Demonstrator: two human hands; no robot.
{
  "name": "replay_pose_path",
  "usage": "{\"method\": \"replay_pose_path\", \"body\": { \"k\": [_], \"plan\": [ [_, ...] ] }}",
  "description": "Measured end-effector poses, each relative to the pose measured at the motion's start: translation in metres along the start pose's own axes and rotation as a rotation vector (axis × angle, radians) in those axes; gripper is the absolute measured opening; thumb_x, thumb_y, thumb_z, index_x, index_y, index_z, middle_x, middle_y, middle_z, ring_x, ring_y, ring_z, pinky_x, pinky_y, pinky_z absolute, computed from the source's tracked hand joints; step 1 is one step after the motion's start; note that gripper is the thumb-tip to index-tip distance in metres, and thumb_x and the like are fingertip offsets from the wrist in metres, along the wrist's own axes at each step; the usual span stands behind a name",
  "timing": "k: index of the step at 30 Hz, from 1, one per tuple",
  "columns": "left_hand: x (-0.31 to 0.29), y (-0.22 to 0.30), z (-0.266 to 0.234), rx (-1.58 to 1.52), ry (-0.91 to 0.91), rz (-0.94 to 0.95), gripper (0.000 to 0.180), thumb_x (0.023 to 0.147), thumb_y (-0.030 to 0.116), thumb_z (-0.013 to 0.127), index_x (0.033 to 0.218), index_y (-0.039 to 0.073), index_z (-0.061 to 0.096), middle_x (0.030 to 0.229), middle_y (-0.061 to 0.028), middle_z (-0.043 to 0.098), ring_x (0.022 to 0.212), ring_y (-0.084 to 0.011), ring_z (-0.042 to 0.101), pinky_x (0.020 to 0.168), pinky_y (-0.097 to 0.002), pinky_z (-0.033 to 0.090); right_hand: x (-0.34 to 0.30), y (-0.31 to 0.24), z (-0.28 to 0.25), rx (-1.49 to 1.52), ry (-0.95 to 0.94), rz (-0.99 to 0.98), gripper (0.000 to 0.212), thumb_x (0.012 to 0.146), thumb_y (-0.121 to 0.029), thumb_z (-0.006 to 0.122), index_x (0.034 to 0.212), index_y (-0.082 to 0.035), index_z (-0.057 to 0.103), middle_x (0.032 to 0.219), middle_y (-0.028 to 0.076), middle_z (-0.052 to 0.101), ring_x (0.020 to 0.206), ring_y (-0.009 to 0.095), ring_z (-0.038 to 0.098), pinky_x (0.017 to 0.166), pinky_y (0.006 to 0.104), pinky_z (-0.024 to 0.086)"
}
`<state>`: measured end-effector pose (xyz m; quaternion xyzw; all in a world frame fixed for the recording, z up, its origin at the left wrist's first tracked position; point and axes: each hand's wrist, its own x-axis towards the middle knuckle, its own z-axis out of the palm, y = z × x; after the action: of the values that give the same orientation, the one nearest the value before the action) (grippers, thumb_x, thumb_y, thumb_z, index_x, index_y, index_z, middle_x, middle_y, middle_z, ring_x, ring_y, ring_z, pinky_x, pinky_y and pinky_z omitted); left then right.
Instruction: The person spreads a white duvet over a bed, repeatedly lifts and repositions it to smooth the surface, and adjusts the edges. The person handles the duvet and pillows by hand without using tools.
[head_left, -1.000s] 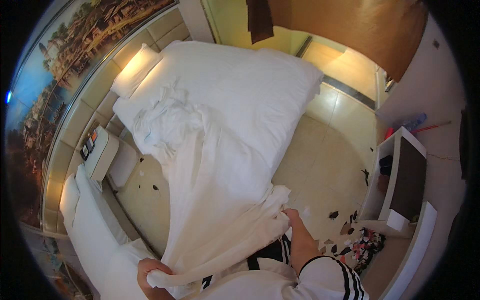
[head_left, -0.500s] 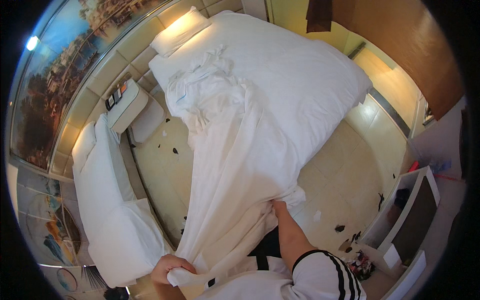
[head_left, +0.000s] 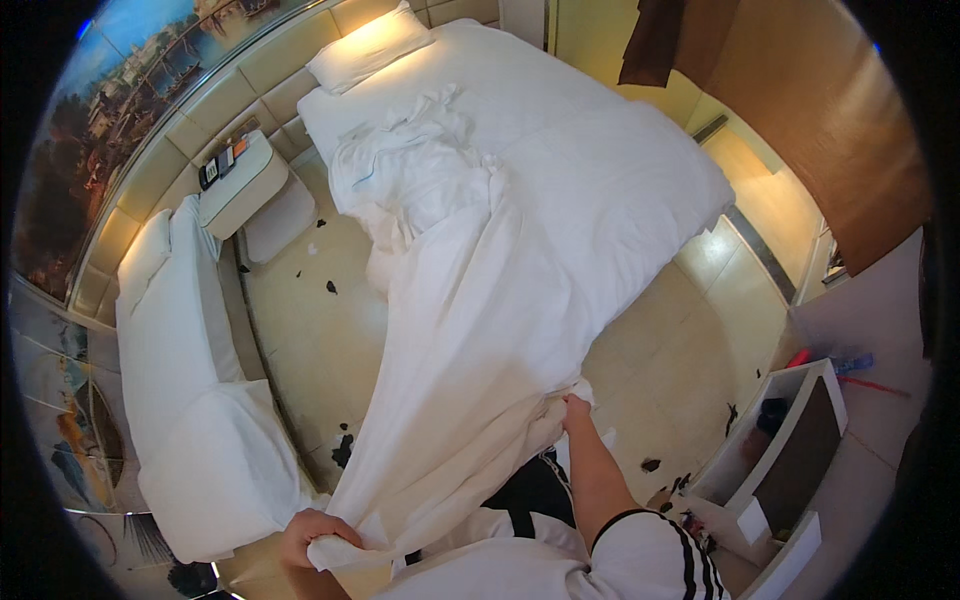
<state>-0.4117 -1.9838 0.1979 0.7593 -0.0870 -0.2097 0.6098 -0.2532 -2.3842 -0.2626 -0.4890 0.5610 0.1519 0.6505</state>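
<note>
A large white sheet (head_left: 455, 350) stretches from the bed down to my two hands, hanging in long folds over the gap in front of me. My left hand (head_left: 318, 538) is closed around one corner, low at the picture's lower edge. Farther right and a little higher, my right hand (head_left: 577, 412) grips the sheet's other edge, where the cloth bunches up. The sheet's far end lies crumpled on the bed (head_left: 600, 190), among heaped white bedding (head_left: 405, 165).
A narrower white bed (head_left: 180, 330) runs along the left. Between the beds stands a nightstand (head_left: 240, 185) with a phone (head_left: 212, 170). Dark scraps (head_left: 342, 450) lie on the tiled floor. Low white furniture (head_left: 790, 440) is at the right; a pillow (head_left: 370, 45) rests at the headboard.
The right hand has moved slightly right with its edge of the sheet; the left hand has shifted a little left. The sheet is spread somewhat wider between them. The view has tilted slightly.
</note>
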Motion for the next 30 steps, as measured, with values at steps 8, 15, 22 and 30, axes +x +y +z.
{"method": "replay_pose_path", "body": {
  "k": [8, 15, 22, 30],
  "plan": [
    [0.021, -0.009, -0.016, -0.084, -0.397, 0.135, 0.029, 0.079, 0.02, 0.069, 0.094, -0.004, 0.065, 0.091, -0.0139, 0.067, 0.08, -0.0247, 0.066, 0.07, -0.0303, 0.051, -0.022, 0.005, 0.013, -0.556, -0.111, -0.1, 0.053, 0.072, -0.037, 0.069, 0.101, 0.006, 0.059, 0.093, 0.018, 0.063, 0.082, 0.031, 0.059, 0.073, 0.0441, 0.047],
    [0.007, 0.005, 0.005, -0.086, -0.165, 0.199, 0.027, 0.079, 0.018, 0.068, 0.094, -0.004, 0.065, 0.091, -0.015, 0.067, 0.081, -0.0262, 0.066, 0.07, -0.031, 0.051, 0.028, 0.018, 0.023, -0.018, -0.137, -0.117, 0.046, 0.069, -0.029, 0.068, 0.095, 0.008, 0.059, 0.087, 0.019, 0.062, 0.078, 0.029, 0.059, 0.064, 0.0421, 0.045],
    [-0.001, 0.017, 0.028, -0.124, -0.122, 0.1, 0.03, 0.077, 0.02, 0.07, 0.091, -0.005, 0.065, 0.09, -0.0151, 0.067, 0.082, -0.0244, 0.066, 0.07, -0.0302, 0.05, 0.073, 0.03, -0.013, -0.334, -0.144, -0.234, 0.035, 0.078, -0.024, 0.058, 0.1, 0.002, 0.059, 0.095, 0.014, 0.061, 0.084, 0.026, 0.058, 0.073, 0.038, 0.046],
    [0.018, -0.01, 0.107, 0.034, 0.177, -0.151, 0.028, 0.06, 0.006, 0.067, 0.087, 0.001, 0.064, 0.083, -0.008, 0.066, 0.076, -0.0168, 0.062, 0.07, -0.0273, 0.047, 0.009, -0.106, -0.197, 0.686, -0.141, -0.15, 0.03, 0.078, -0.011, 0.046, 0.103, 0.002, 0.057, 0.102, 0.015, 0.059, 0.099, 0.03, 0.056, 0.089, 0.0435, 0.046]
  ]
}}
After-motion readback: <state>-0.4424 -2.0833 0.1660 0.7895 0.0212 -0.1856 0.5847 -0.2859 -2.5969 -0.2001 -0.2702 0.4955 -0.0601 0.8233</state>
